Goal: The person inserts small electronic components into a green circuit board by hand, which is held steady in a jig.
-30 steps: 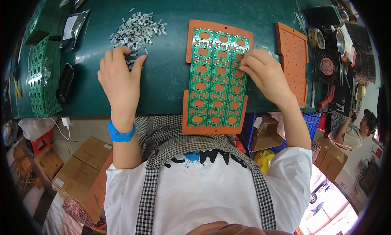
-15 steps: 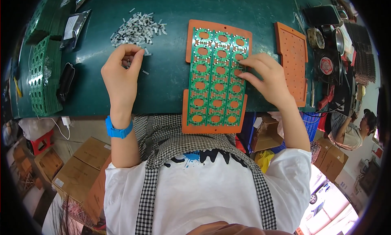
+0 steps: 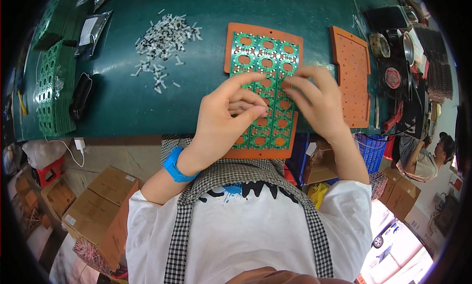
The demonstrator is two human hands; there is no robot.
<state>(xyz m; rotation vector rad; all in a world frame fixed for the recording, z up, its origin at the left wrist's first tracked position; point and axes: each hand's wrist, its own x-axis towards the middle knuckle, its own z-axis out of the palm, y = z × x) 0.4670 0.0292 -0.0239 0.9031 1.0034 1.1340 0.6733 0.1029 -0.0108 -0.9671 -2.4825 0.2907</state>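
Observation:
A green circuit board panel (image 3: 254,91) with rows of oval openings lies on an orange fixture plate (image 3: 227,53). My left hand (image 3: 226,112) is over the panel's left and middle columns. Its lower fingers curl against the thumb around something too small to name, and its index finger reaches forward. My right hand (image 3: 319,104) is at the panel's right column, slightly blurred, with fingertips and thumb drawn together; what they hold is hidden. To the left lies a pile of small, clear-and-dark tubular parts (image 3: 167,38), with several strays (image 3: 160,77) on its near side.
Right of the panel lies a second orange plate (image 3: 350,77) with small holes. Stacks of green boards (image 3: 54,92), a silver bag (image 3: 91,33) and a black pouch (image 3: 81,97) stand at left. Tools and a round tin (image 3: 381,45) crowd the right edge. A person (image 3: 427,158) is farther right.
My left hand has moved right from the parts pile to above the panel. Several parts now lie spread toward me from the pile. My right hand stays by the right column, fingers shifted slightly.

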